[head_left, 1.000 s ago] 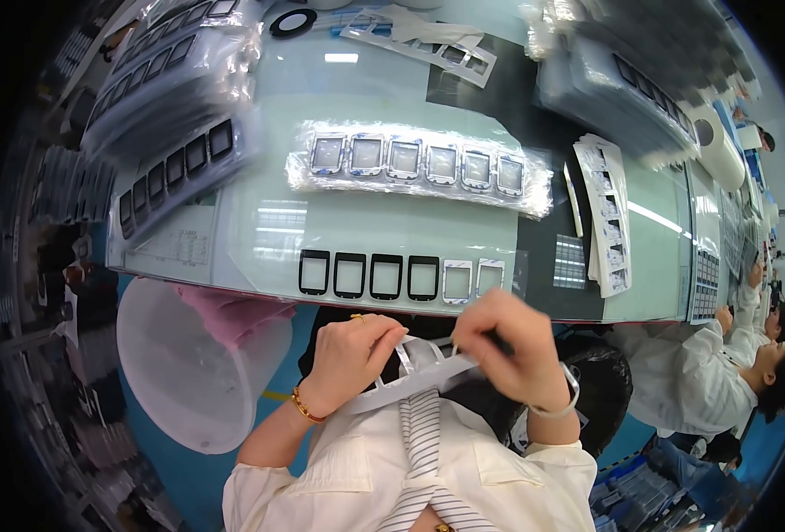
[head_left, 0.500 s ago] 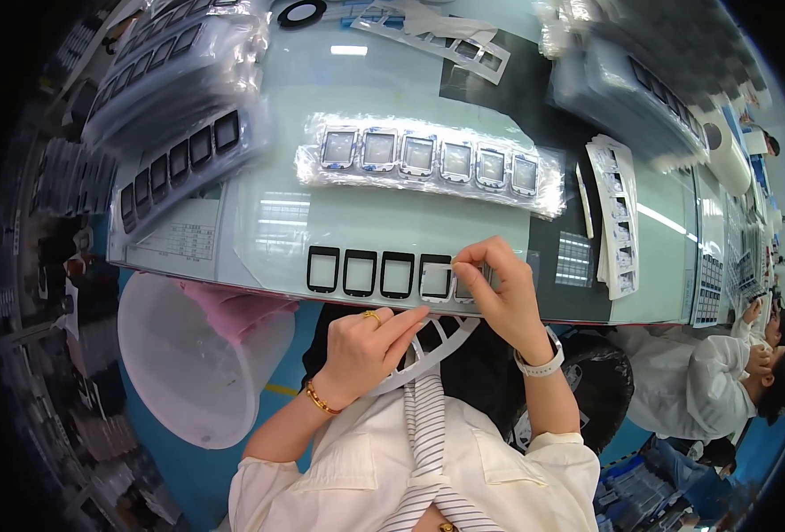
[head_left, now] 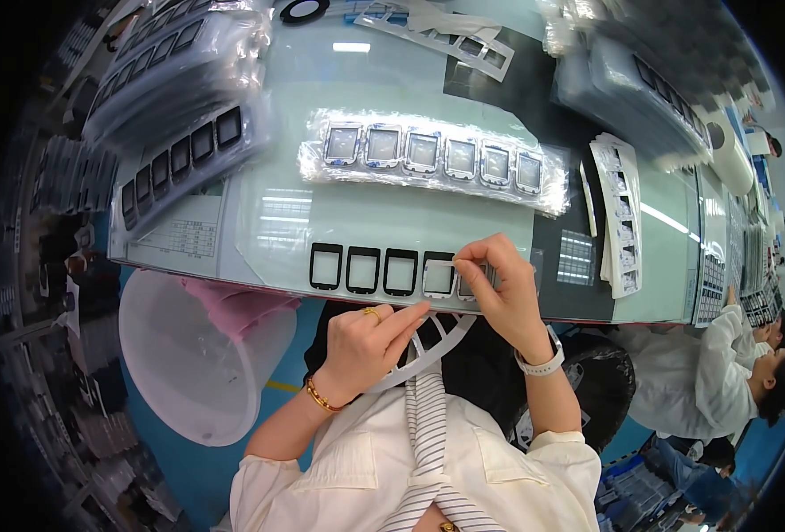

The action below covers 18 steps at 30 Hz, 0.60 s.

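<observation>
A row of black rectangular frames (head_left: 363, 270) lies along the table's near edge. Over the fourth one, my right hand (head_left: 499, 284) pinches a thin white frame-shaped piece (head_left: 438, 281) between thumb and forefinger at its upper right. Another frame is partly hidden under that hand. My left hand (head_left: 361, 350) is at the table edge, its forefinger reaching to the lower edge of the white piece. Its other fingers are curled on a white cut-out strip (head_left: 423, 362), which hangs bent below the edge; the grip itself is partly hidden.
Beyond the row lies a clear plastic tray (head_left: 432, 158) of several silvery frames. Stacked trays (head_left: 180, 71) stand left, more trays (head_left: 645, 93) right. White strips (head_left: 619, 217) and a white pen-like stick (head_left: 586, 199) lie at right. A translucent bin (head_left: 188, 372) stands below left; a co-worker (head_left: 698, 377) sits right.
Both hands have hardly moved; the white piece stays over the fourth black frame. The whole view has shifted slightly.
</observation>
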{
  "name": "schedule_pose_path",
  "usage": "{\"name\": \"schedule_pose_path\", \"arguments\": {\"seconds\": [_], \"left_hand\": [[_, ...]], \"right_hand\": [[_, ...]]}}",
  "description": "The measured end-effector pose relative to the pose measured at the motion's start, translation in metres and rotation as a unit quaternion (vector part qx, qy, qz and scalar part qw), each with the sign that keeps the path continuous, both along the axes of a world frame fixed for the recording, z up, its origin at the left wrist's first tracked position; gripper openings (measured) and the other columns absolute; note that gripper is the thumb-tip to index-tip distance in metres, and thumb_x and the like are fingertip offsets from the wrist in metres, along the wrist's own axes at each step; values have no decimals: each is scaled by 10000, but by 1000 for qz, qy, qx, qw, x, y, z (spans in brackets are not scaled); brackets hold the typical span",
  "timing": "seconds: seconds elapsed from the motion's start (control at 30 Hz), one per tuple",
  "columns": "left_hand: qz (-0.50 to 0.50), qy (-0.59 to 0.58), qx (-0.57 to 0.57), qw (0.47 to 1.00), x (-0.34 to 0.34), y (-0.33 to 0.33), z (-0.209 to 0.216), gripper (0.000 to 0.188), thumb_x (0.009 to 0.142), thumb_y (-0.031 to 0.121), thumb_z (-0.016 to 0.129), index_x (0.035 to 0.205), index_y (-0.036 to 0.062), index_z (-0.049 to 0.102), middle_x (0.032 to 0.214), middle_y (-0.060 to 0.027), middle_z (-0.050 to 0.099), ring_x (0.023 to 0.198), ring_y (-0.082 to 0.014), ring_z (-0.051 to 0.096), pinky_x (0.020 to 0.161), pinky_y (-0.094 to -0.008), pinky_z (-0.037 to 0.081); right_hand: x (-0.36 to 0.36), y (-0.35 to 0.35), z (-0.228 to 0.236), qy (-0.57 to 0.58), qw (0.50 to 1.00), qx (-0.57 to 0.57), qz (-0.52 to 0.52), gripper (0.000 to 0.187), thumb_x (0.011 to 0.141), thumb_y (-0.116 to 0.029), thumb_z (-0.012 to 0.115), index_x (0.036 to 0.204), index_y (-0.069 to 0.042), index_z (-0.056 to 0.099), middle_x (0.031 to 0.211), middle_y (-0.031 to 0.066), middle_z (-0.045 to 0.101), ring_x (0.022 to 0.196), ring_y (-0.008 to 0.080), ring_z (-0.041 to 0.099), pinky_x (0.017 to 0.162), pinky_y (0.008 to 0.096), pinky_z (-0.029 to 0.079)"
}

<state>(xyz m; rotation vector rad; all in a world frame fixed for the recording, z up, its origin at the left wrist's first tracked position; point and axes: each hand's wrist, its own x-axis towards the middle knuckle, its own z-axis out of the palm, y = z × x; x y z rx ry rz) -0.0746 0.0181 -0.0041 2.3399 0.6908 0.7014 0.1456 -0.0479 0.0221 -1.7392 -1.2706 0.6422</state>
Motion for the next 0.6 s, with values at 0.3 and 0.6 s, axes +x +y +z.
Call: {"name": "schedule_pose_path", "arguments": {"seconds": [0.3, 0.6], "left_hand": [[7, 13, 34, 999, 0, 2, -2, 317, 882, 144, 777, 1196, 178, 802, 614, 1, 514, 495, -187, 541, 478, -325, 432], [-4, 9, 42, 999, 10, 1, 0, 291, 872, 129, 795, 1156, 187, 811, 613, 1, 527, 488, -177, 520, 473, -337, 404]], "right_hand": [[-1, 1, -1, -11, 1000, 19, 4, 66, 932, 2, 727, 992, 1, 699, 907, 79, 654, 817, 185, 646, 753, 298, 509], [1, -1, -4, -16, 999, 28, 6, 81, 921, 15, 738, 991, 2, 698, 916, 89, 660, 829, 188, 655, 748, 302, 517]]}}
